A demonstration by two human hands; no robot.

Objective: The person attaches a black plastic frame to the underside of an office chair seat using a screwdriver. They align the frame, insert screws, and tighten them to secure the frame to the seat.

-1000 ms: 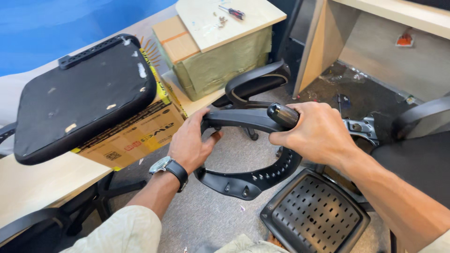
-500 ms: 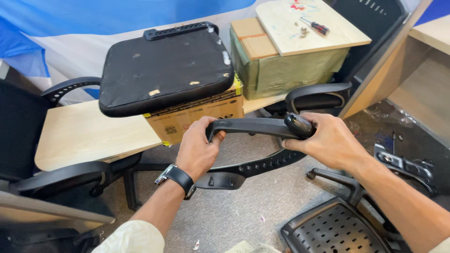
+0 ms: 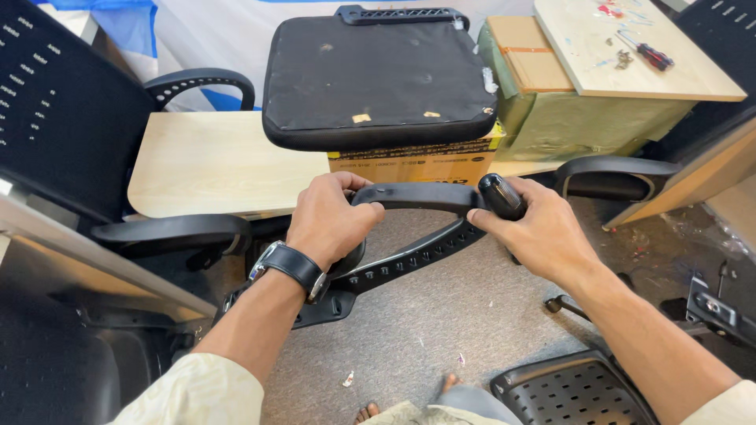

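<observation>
Between the two hands, low over the grey floor (image 3: 441, 315), a black chair armrest (image 3: 409, 197) is held level in the head view. The left hand (image 3: 329, 220) is curled shut around the armrest's left end, where the pad bends down into its ribbed bracket (image 3: 409, 256); a black watch (image 3: 293, 267) sits on that wrist. The right hand (image 3: 543, 232) is closed around a black-handled tool (image 3: 501, 195) pressed at the armrest's right end, thumb along the handle.

Compared with half a second ago and a second ago, both grips look the same, but the whole scene has slid: the view has swung left and tilted. The black seat cushion (image 3: 378, 75) on its yellow box (image 3: 413, 164) now sits straight above the hands, the pale board (image 3: 220, 161) beneath it fills the left middle, and a mesh chair back (image 3: 63, 118) has come in at far left. The perforated black plate (image 3: 575, 393), earlier under the right forearm, has dropped to the bottom edge. The armrest has been carried along with the hands and is nearer the box. So the work on the armrest's end appears to be going on unbroken; only the head and body have turned.

On the wooden top (image 3: 630, 55) at upper right a screwdriver (image 3: 646, 51) lies untouched.
</observation>
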